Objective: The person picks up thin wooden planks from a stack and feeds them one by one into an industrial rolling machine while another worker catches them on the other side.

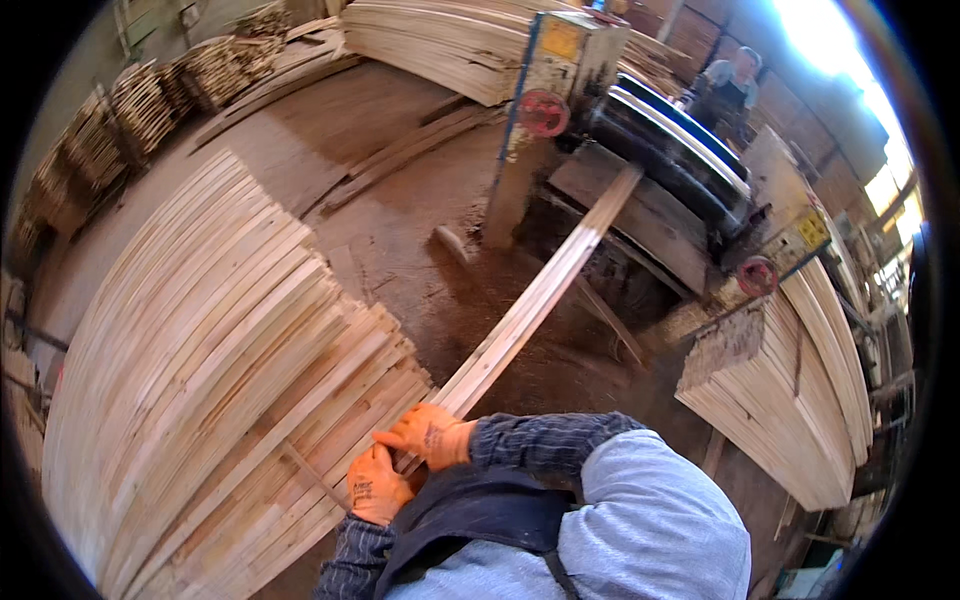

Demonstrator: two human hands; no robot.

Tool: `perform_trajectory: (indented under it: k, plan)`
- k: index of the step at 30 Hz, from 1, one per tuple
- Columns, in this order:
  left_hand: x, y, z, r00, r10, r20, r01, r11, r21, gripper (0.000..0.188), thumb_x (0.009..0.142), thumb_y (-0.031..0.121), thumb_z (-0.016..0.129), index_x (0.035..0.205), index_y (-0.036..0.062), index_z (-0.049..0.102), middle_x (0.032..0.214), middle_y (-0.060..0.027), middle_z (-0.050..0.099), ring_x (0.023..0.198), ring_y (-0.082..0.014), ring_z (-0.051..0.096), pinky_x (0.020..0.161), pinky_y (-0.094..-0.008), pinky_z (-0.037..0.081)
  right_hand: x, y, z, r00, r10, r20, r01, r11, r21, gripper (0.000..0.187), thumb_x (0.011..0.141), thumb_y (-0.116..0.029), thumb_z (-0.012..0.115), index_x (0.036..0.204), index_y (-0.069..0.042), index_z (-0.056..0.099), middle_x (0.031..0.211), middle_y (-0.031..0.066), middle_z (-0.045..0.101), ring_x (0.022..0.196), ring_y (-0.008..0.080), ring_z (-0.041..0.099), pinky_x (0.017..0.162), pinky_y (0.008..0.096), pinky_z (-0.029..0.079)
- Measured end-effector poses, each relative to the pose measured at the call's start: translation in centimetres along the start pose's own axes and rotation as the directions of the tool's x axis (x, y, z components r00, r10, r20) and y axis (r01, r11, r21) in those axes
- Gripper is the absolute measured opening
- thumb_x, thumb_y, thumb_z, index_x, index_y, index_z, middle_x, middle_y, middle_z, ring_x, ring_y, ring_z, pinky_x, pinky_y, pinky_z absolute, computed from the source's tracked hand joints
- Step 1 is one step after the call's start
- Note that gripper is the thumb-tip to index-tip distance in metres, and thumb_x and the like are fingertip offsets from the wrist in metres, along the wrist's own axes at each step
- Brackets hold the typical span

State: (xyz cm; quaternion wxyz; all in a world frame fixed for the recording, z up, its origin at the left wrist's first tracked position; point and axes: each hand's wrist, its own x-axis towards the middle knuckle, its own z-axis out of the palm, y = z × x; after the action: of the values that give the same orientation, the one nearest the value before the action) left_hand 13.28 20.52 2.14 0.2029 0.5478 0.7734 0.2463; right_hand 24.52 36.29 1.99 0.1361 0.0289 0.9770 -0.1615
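Closest, gloved in orange, with half-hidden fingers and a grip impossible to tell, the left hand (pixel 378 487). Just beyond, with fingers curled over the near end of the boards (pixel 534 300), the right hand (pixel 434 437). To the left, a pile (pixel 200 370) cut off below; to the right, a stack (pixel 775 390). Farther off, a machine (pixel 665 155), hiding the boards' far end and part of a co-worker (pixel 728 92) behind.

Far ends of boards (pixel 531 300) hidden inside machine (pixel 655 160); distant person (pixel 728 95) blurred.

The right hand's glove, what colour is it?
An orange work glove, shown in the head view.
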Motion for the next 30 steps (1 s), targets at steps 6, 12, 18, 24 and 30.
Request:
perform_trajectory:
  k: [6, 12, 18, 24, 30]
  plan:
    - [-2.3, -10.2, -0.3, 0.971, -0.191, -0.145, 0.085, 0.839, -0.537, 0.051, 0.087, 0.034, 0.084, 0.122, -0.0001, 0.069, 0.107, -0.0197, 0.077, 0.091, -0.03, 0.075, 0.081, -0.0407, 0.06, -3.5, 7.0, -1.5, 0.997, 0.034, -0.063, -0.039, 0.995, -0.086, 0.081, 0.068, -0.018, 0.083, 0.144, -0.015, 0.059, 0.131, 0.0101, 0.067, 0.12, 0.0296, 0.064, 0.111, 0.045, 0.044]
    - [-6.8, -23.6, -2.6, 0.676, -0.736, 0.036, 0.275, 0.207, -0.939, 0.061, 0.103, 0.037, 0.068, 0.152, 0.0071, 0.048, 0.143, -0.0166, 0.063, 0.134, -0.0289, 0.06, 0.115, -0.0442, 0.044, -10.2, 11.4, -4.5, 0.988, 0.135, -0.077, -0.132, 0.991, 0.034, 0.079, 0.052, -0.006, 0.086, 0.128, -0.018, 0.068, 0.129, 0.0074, 0.068, 0.129, 0.032, 0.057, 0.124, 0.0508, 0.034]
    - [-7.4, -38.0, -1.5, 0.443, -0.891, 0.097, -0.289, -0.244, -0.926, 0.078, 0.101, 0.047, 0.065, 0.161, 0.0085, 0.034, 0.167, -0.0147, 0.038, 0.154, -0.0335, 0.038, 0.118, -0.0483, 0.04, -15.6, 15.1, -2.5, 0.807, 0.415, -0.421, -0.501, 0.858, -0.116, 0.054, 0.079, 0.005, 0.067, 0.131, -0.01, 0.067, 0.143, 0.015, 0.061, 0.142, 0.0391, 0.051, 0.12, 0.0481, 0.042]
    - [-1.9, -47.4, -1.4, 0.328, -0.91, 0.253, -0.542, -0.401, -0.739, 0.081, 0.099, 0.05, 0.065, 0.161, 0.0113, 0.033, 0.164, -0.0096, 0.041, 0.149, -0.0298, 0.041, 0.116, -0.0435, 0.039, -20.5, 20.7, 8.2, -0.047, 0.922, -0.385, -0.559, 0.296, 0.775, 0.067, 0.096, -0.004, 0.066, 0.157, -0.007, 0.04, 0.15, 0.019, 0.053, 0.128, 0.0348, 0.057, 0.107, 0.0448, 0.05]
    - [2.9, -51.3, -2.4, 0.206, -0.877, 0.434, -0.632, -0.458, -0.626, 0.065, 0.104, 0.066, 0.045, 0.136, 0.0095, 0.055, 0.134, -0.0087, 0.065, 0.126, -0.0316, 0.061, 0.108, -0.0506, 0.049, -10.0, 6.4, 15.2, 0.624, 0.781, -0.027, -0.627, 0.522, 0.578, 0.082, 0.083, -0.003, 0.076, 0.156, -0.005, 0.04, 0.152, 0.019, 0.054, 0.142, 0.0341, 0.052, 0.116, 0.045, 0.043]
